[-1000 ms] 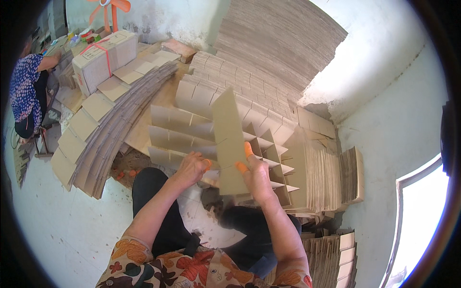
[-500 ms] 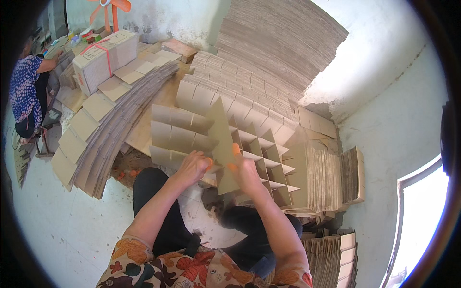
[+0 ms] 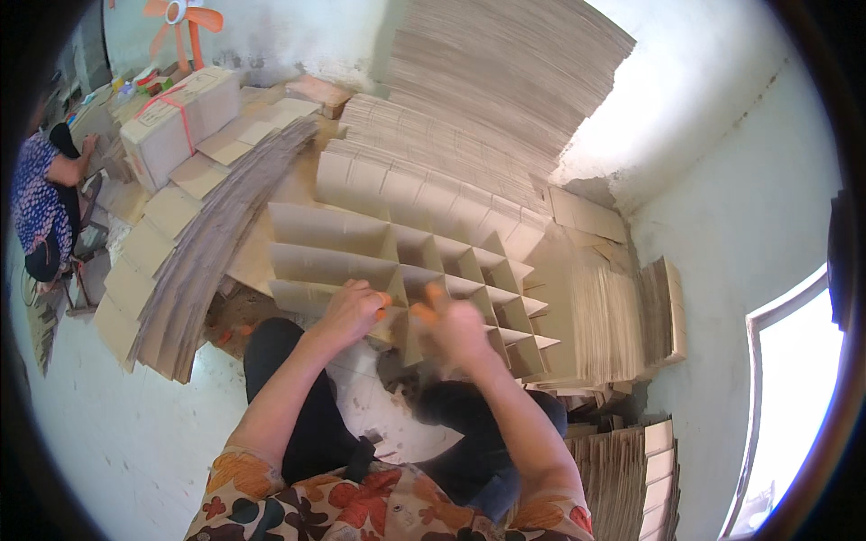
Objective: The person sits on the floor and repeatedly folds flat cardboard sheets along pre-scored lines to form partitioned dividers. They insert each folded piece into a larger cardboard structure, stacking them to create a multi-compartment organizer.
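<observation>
In front of me stands a grid of slotted cardboard dividers (image 3: 327, 263), with long strips running left to right and short cross pieces set through them. The cells fill the right part, while the strips' left ends stand uncrossed. My left hand (image 3: 350, 314), with orange covers on its fingertips, is closed on the nearest long strip. Just right of it, my right hand (image 3: 458, 332) is over the near edge by the leftmost cross piece (image 3: 412, 335). Motion smears its orange-tipped fingers, so their grip is unclear.
Behind the grid lie rows of slotted cardboard (image 3: 424, 185) and a tall stack of sheets (image 3: 505, 72). Fanned cardboard (image 3: 194, 243) curves along the left, near a strapped carton (image 3: 180, 113). More stacks (image 3: 604, 325) stand right. Another person (image 3: 50, 194) sits far left; an orange fan (image 3: 185, 22) stands behind.
The tall cross piece between my hands has gone down into the long strips and is now about level with the others. My right hand has moved slightly lower. The view has shifted slightly.
</observation>
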The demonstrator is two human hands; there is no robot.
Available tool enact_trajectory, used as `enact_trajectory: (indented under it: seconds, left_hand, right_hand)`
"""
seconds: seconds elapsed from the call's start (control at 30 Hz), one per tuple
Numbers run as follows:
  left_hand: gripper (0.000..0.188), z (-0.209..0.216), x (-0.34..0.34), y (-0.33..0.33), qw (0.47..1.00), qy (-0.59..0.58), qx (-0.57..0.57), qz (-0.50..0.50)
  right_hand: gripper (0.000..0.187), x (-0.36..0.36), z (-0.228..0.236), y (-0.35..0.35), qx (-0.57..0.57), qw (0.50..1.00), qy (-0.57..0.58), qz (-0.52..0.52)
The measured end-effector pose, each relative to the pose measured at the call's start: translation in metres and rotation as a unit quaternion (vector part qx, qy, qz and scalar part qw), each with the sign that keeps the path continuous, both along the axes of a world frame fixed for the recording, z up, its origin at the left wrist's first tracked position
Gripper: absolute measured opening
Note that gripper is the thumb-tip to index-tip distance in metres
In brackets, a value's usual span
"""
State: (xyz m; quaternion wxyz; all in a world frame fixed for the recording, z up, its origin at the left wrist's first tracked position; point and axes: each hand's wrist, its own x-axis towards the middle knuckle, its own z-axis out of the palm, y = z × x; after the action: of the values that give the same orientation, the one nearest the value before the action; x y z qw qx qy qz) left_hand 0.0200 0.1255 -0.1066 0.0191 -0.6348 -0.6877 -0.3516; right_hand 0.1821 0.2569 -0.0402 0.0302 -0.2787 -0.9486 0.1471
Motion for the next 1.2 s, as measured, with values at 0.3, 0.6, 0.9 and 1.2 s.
enact_trajectory:
  seconds: [0.3,0.6,0.9,1.2]
  left_hand:
    - [0.057,0.022,-0.01,-0.044,0.993,0.093,0.026,0.06]
    - [0.055,0.016,-0.021,-0.053,0.991,0.089,0.053,0.088]
    - [0.056,0.013,-0.022,-0.056,0.989,0.089,0.059,0.101]
    - [0.043,0.01,-0.034,-0.064,0.992,0.05,0.06,0.101]
  right_hand:
    - [0.047,0.21,-0.017,0.127,0.234,0.903,-0.089,-0.349]
    - [0.053,0.256,-0.053,0.149,0.161,0.91,0.024,-0.383]
    - [0.043,0.243,-0.016,0.134,0.046,0.882,0.139,-0.449]
    - [0.016,0.184,0.054,0.102,0.241,0.838,0.383,-0.305]
